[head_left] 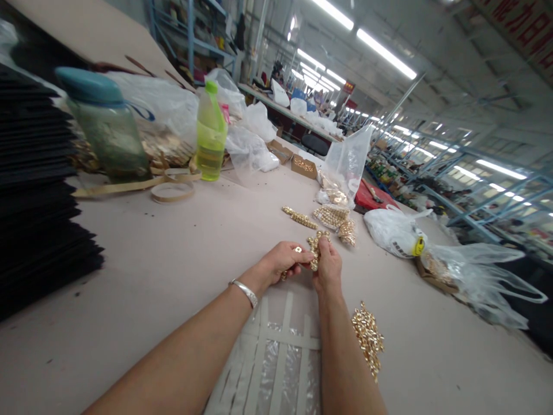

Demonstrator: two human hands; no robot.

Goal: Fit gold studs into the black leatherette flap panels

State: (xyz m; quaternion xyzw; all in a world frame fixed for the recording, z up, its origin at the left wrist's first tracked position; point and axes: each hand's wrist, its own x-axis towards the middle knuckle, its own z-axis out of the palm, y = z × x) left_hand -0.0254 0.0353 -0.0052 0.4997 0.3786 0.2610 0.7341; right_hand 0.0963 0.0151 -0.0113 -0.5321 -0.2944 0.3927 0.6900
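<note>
My left hand [287,262] and my right hand [328,268] meet above the table. Between them is a bunch of small shiny gold metal pieces [314,245]; whether they are linked cannot be made out. My left thumb and fingers pinch at its near side, and more gold bits show among those fingers. My right hand is closed around the bunch from the right. Just beyond lies a row of stacked gold pieces [300,218]. Below my wrists is a clear plastic sheet crossed by pale strips [280,334]. A loose gold pile [367,337] lies right of my right forearm.
Bags of gold parts [334,216] lie beyond my hands, near a small open box [303,166]. White plastic bags [393,230] are on the right. A black stack [38,202], a teal-lidded bottle [108,127], a tan strip roll [173,192] and a green bottle [211,135] stand left.
</note>
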